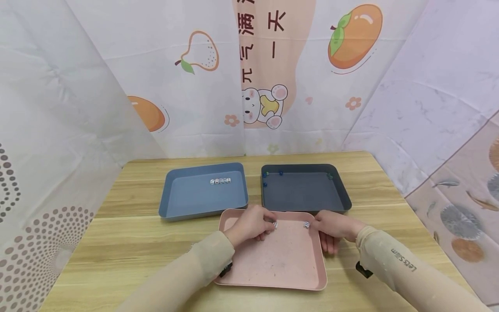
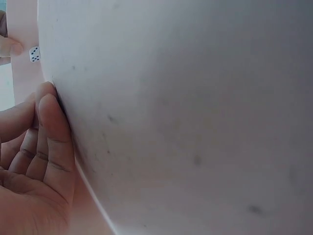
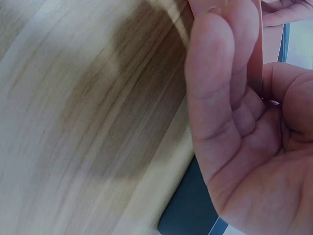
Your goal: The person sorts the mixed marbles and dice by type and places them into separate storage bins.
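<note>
My left hand (image 1: 253, 223) reaches into the pink tray (image 1: 273, 264) near its far wall. Between its thumb and forefinger it pinches a white die (image 1: 275, 225); in the left wrist view the fingers hide this die. At the tray's right wall, my right hand (image 1: 338, 225) holds the rim, thumb inside and the other fingers (image 3: 210, 73) outside. Just beside that thumb sits a second white die (image 1: 306, 225) with dark pips, seen also in the left wrist view as a die (image 2: 34, 54) in front of the pink wall.
Behind the pink tray on the left is a blue tray (image 1: 187, 201) with several white dice (image 1: 220, 181) in a row. To its right stands a dark grey tray (image 1: 304, 190) with several small blue and green pieces (image 1: 281, 173) along its edges. A patterned curtain backs the wooden table (image 1: 128, 242).
</note>
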{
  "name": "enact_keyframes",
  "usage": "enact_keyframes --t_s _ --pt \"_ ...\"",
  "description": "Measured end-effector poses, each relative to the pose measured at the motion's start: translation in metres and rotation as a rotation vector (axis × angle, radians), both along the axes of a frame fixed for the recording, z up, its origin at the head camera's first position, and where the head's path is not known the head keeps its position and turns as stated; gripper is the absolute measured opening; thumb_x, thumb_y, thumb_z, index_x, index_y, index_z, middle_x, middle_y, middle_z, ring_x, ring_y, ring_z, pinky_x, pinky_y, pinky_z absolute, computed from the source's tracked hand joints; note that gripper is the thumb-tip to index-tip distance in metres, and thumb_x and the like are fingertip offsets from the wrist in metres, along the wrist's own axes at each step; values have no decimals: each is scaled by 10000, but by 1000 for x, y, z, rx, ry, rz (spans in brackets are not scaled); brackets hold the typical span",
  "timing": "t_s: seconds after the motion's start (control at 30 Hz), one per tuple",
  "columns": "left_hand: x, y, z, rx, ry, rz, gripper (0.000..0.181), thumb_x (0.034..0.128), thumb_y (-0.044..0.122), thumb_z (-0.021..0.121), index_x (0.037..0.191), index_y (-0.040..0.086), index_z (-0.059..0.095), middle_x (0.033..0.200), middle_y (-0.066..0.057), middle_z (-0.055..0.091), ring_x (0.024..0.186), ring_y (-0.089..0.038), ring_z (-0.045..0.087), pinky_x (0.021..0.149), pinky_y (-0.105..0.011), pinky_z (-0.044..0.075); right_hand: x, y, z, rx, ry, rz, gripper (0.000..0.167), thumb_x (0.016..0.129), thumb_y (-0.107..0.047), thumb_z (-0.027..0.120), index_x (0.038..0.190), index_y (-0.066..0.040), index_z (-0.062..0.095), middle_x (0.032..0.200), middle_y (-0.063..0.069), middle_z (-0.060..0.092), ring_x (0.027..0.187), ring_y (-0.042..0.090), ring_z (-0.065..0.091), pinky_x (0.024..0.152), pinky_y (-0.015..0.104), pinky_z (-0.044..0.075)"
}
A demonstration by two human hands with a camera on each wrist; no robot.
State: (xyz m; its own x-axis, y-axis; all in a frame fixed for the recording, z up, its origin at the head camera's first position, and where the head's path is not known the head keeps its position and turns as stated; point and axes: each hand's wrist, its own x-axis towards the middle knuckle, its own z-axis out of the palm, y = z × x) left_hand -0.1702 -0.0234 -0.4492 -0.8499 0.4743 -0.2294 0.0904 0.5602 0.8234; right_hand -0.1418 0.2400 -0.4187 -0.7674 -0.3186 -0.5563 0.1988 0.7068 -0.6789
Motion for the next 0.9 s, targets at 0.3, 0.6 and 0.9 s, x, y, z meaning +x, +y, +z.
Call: enact_keyframes --t_s 0.3,0.6,0.9 --pt "2 2 2 -44 56 -22 131 910 78 760 1036 80 798 597 -31 638 424 -134 549 401 -213 441 -1 1 -1 -6 -4 -1 391 1038 -180 484 762 28 666 528 145 650 366 160 599 423 399 579" --pt "1 4 2 -98 115 -49 115 905 90 766 1012 107 808 712 20 668 421 -131 560 441 -224 458 -1 2 -3 -6 -5 0 372 1027 -164 476 770 26 666 527 141 648 368 158 599 421 392 578" --pt "0 4 2 -153 160 -75 124 914 113 767 1030 119 810 772 58 660 414 -97 550 503 -216 492 -1 2 -1 1 -13 -5 389 1032 -170 465 762 26 666 526 137 649 370 151 598 419 376 576"
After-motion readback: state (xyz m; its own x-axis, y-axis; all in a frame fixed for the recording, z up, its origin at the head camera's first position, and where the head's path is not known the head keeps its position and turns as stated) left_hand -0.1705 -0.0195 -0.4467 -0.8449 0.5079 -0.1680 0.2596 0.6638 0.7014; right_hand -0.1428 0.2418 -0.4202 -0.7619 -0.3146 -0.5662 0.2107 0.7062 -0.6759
